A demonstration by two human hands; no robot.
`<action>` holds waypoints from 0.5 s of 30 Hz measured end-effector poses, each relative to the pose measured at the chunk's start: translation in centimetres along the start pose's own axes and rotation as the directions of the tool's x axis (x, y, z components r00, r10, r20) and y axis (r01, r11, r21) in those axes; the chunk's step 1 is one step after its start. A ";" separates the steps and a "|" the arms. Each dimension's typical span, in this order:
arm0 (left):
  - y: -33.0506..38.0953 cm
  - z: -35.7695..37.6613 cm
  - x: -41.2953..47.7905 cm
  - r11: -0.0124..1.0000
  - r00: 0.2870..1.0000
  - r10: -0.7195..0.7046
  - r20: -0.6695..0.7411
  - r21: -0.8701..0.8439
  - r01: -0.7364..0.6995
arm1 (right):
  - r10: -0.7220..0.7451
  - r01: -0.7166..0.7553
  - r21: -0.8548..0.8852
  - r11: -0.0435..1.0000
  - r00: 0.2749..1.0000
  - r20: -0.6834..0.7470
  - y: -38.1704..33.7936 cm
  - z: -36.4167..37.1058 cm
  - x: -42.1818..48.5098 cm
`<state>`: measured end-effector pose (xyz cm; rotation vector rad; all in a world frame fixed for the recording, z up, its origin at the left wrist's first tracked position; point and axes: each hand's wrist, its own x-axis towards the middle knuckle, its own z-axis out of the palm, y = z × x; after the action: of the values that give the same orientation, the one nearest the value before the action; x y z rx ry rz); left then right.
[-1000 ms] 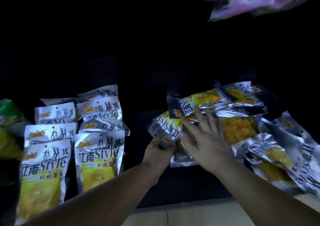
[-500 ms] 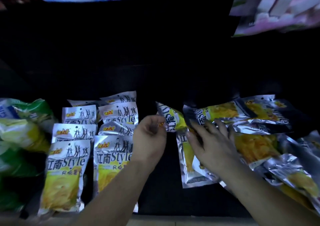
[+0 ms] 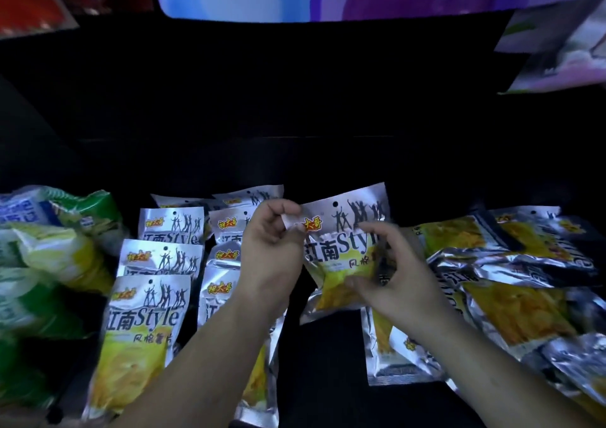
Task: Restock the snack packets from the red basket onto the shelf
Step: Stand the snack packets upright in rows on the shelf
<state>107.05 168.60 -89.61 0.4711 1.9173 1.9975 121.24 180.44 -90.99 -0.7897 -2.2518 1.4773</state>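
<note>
Lifted since half a second ago: one snack packet, then tilted edge-on at the heap, now turned print-forward and held between both hands above the dark shelf. Far left: green bags, blurred. Next: tidy rows of matching packets, overlapping, lying flat, same order as before. Left hand: pinching the lifted packet's top left corner, fingers curled. Right hand: formerly spread flat on the heap, now gripping the packet's right side, thumb on its lower front. Far right: loose heap of packets, jumbled. Spare packet flat just below the right wrist.
</note>
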 end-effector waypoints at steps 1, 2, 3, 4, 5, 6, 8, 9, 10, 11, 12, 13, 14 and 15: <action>-0.1 0.1 0.2 1.000 1.000 -0.016 -0.002 -0.017 0.016 | 0.008 -0.008 0.001 1.000 1.000 -0.002 0.3 0.0 0.0; -0.1 0.3 0.3 0.999 1.000 -0.023 0.001 -0.024 0.024 | 0.014 -0.014 -0.009 1.000 1.000 -0.018 0.6 0.1 0.0; -0.2 0.6 0.4 0.999 1.000 -0.025 0.003 -0.026 0.026 | 0.010 -0.011 -0.024 1.000 0.999 -0.044 0.8 0.2 0.0; -0.1 0.8 0.4 0.999 1.000 -0.018 0.009 -0.027 0.019 | -0.006 0.003 -0.044 0.999 0.998 -0.070 0.9 0.3 0.0; -0.1 1.0 0.2 1.000 1.000 -0.008 0.016 -0.019 0.008 | -0.024 0.018 -0.062 0.998 0.996 -0.090 1.1 0.5 0.0; -0.1 1.1 0.0 1.000 1.000 0.003 0.028 -0.009 -0.003 | -0.037 0.030 -0.073 0.997 0.995 -0.097 1.2 0.5 0.0; -0.6 0.9 -0.5 1.000 1.000 -0.002 0.021 0.024 0.001 | -0.037 0.032 -0.062 0.998 0.996 -0.087 1.4 0.4 0.0; -1.1 0.8 -0.9 0.999 1.000 -0.014 0.006 0.037 0.014 | -0.021 0.017 -0.043 0.999 0.997 -0.080 1.6 0.1 0.0; -1.5 0.6 -1.3 0.998 1.000 -0.030 0.005 0.050 0.030 | -0.005 0.003 -0.019 1.000 0.997 -0.079 1.7 -0.2 0.2; -2.1 0.6 -1.8 0.996 0.999 -0.051 0.015 0.068 0.050 | 0.004 -0.004 0.003 1.000 0.996 -0.084 1.8 -0.5 0.3; -2.5 0.6 -2.3 0.994 0.996 -0.075 0.039 0.080 0.071 | 0.003 -0.002 0.014 1.000 0.996 -0.090 1.8 -0.7 0.5; -3.0 0.8 -2.8 0.992 0.993 -0.094 0.066 0.096 0.088 | -0.010 0.011 0.015 1.000 0.995 -0.096 1.7 -0.9 0.5; -3.4 1.0 -3.1 0.990 0.991 -0.103 0.089 0.109 0.093 | -0.029 0.030 0.010 0.999 0.995 -0.099 1.5 -0.9 0.5; -3.8 1.2 -3.4 0.987 0.989 -0.108 0.097 0.129 0.095 | -0.047 0.048 0.005 0.999 0.994 -0.098 1.4 -0.8 0.5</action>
<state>110.65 168.29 -93.40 0.4882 1.9679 1.7629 121.72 181.78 -91.96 -0.7830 -2.1771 1.3941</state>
